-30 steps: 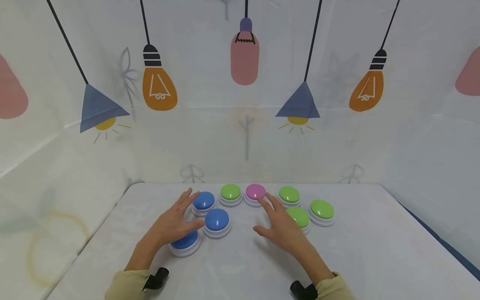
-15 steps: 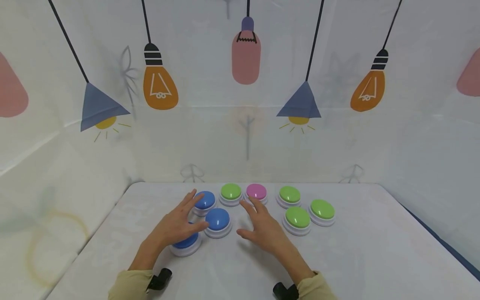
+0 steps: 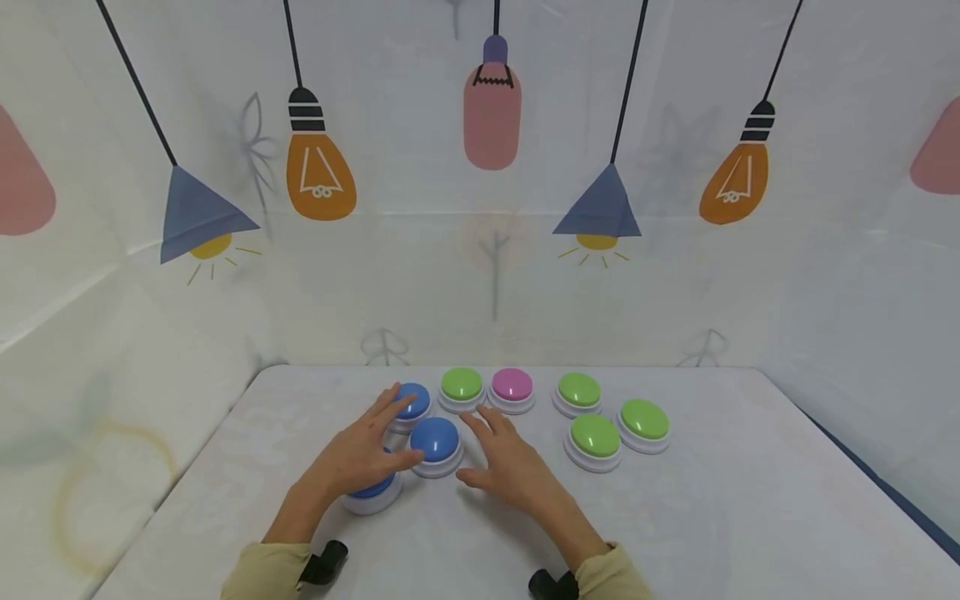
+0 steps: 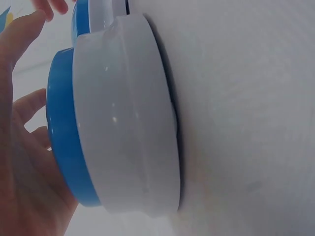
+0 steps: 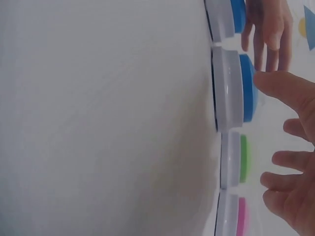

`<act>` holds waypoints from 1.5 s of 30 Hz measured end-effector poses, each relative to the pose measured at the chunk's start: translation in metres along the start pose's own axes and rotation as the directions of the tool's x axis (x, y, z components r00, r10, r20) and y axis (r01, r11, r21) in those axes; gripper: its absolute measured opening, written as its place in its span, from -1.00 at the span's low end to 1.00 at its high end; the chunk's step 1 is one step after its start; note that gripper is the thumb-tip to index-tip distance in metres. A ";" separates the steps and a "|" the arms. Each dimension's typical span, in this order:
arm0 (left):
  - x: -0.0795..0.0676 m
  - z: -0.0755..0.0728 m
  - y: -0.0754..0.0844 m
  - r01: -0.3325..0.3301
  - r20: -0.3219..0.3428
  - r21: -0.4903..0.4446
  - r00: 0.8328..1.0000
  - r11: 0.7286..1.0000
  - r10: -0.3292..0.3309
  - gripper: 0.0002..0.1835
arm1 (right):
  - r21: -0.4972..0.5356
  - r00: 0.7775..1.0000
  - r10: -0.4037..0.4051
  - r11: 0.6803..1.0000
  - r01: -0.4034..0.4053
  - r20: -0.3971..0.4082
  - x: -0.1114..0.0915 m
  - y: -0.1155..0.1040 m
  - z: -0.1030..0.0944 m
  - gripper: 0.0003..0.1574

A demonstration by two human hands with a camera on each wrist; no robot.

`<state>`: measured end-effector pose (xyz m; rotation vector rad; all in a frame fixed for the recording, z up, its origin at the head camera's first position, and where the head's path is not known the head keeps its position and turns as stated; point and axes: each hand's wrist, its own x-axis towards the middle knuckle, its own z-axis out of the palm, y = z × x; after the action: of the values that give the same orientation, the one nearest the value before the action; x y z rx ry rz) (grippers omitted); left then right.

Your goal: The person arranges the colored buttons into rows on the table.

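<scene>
My left hand [image 3: 356, 454] hovers with spread fingers over three blue push buttons on white bases. It partly covers the nearest blue button [image 3: 372, 487], and its fingertips overlap the far blue button [image 3: 413, 401]. Its thumb points toward the middle blue button [image 3: 434, 440]. To the right of that button, my right hand [image 3: 512, 465] hangs over the table, fingers apart and holding nothing. Beyond its fingertips stand a green button [image 3: 461, 384] and a pink button [image 3: 512, 384]. In the left wrist view, the palm [image 4: 34, 182] faces the top of a large-looking blue button [image 4: 69, 128].
A second green button [image 3: 579, 389], a third one [image 3: 596, 435] and another [image 3: 644, 418] form a group on the right of the white table [image 3: 750, 500]. Behind the table hangs a pale cloth backdrop [image 3: 420, 275] printed with lamps.
My right hand has moved left from the green group, past the pink button, toward the blue buttons. The left hand has shifted slightly right. The buttons stay in place.
</scene>
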<state>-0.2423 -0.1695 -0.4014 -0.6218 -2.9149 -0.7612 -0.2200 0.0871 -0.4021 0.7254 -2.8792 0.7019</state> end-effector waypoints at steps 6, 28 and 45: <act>-0.002 0.002 0.001 -0.026 0.000 0.008 1.000 1.000 0.026 -0.08 | 0.015 1.000 -0.008 1.000 0.008 0.003 0.007 -0.010 0.006 -0.06; 0.001 0.009 0.005 0.009 0.103 -0.025 0.995 1.000 -0.006 -0.02 | 0.077 0.994 0.040 0.996 -0.047 0.100 0.030 -0.028 0.021 0.01; 0.001 0.009 0.005 -0.028 0.119 -0.022 0.992 0.999 0.031 -0.15 | 0.059 0.993 0.027 0.998 -0.033 0.114 0.035 -0.025 0.024 -0.09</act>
<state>-0.2409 -0.1612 -0.4072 -0.7354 -3.0016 -0.7775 -0.2391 0.0418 -0.4064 0.7544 -2.9887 0.7792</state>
